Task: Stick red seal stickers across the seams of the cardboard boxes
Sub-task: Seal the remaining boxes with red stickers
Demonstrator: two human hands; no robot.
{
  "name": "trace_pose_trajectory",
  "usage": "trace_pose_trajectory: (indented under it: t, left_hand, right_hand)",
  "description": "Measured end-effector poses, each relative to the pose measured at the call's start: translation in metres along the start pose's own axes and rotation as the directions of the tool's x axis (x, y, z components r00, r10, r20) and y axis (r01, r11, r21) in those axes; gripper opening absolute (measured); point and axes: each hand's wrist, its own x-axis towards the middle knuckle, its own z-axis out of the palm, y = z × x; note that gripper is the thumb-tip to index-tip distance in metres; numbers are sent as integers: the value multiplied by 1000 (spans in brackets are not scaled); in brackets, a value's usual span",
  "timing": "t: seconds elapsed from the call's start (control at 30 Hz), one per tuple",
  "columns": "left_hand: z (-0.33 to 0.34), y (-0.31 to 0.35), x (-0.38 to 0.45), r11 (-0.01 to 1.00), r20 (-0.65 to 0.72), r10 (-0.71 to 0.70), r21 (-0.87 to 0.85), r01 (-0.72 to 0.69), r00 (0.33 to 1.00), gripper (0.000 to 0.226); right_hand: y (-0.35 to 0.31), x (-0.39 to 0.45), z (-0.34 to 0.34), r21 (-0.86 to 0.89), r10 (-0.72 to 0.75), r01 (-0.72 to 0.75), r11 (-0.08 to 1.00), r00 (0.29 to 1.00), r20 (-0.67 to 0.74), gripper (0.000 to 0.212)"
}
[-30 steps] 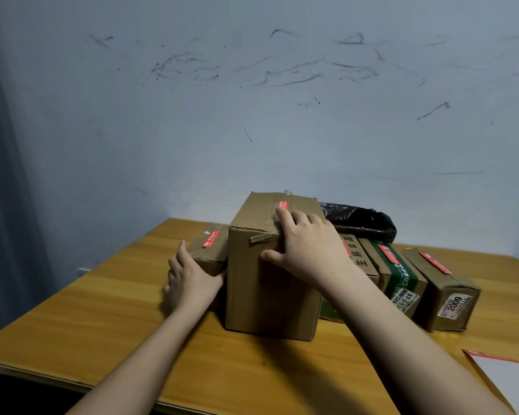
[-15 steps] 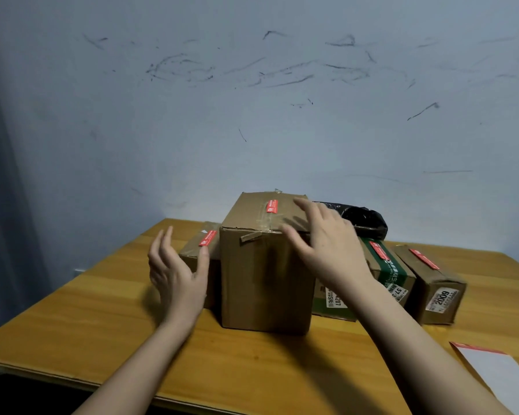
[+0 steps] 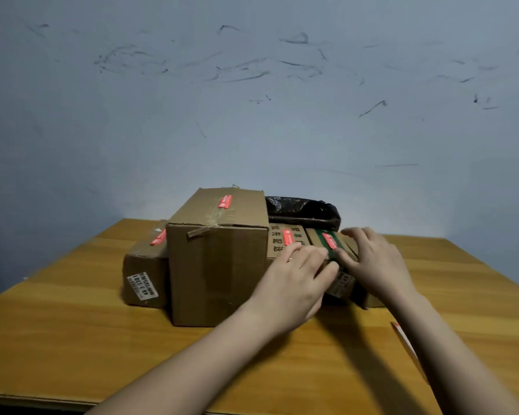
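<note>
While sealed, green-banded box [image 3: 331, 245] meets both hands [image 3: 333, 274].

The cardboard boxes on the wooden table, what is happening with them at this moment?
A person is sealing a row of brown cardboard boxes on the yellow wooden table. Both hands rest on the low box with the green band: the left hand at its near left, the right hand on its right side. That box carries a red seal sticker. The tall brown cardboard box and the small box at the far left also show red stickers on top.
</note>
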Motion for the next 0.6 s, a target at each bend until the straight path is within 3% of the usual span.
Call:
trace_pose_trajectory:
  t: [0.1, 0.2, 0.4, 0.6]
  left_hand:
    - [12, 11, 18, 991, 283, -130, 77, 113, 950, 59]
    - [29, 11, 33, 973, 451, -228, 135, 187, 863, 66]
    - [49, 3, 44, 913, 570, -399, 171, 372, 718, 74]
    - [56, 2, 35, 891, 571, -437, 166, 424, 695, 69]
  right_hand:
    - [23, 1, 0, -87, 12, -3, 996, 995, 101, 60]
    - [39, 5, 5, -180, -20, 64, 982, 971, 240, 75]
    - [47, 10, 21, -143, -80, 142, 980, 925, 372, 71]
    - [46, 3, 35, -128, -127, 168, 978, 953, 276, 58]
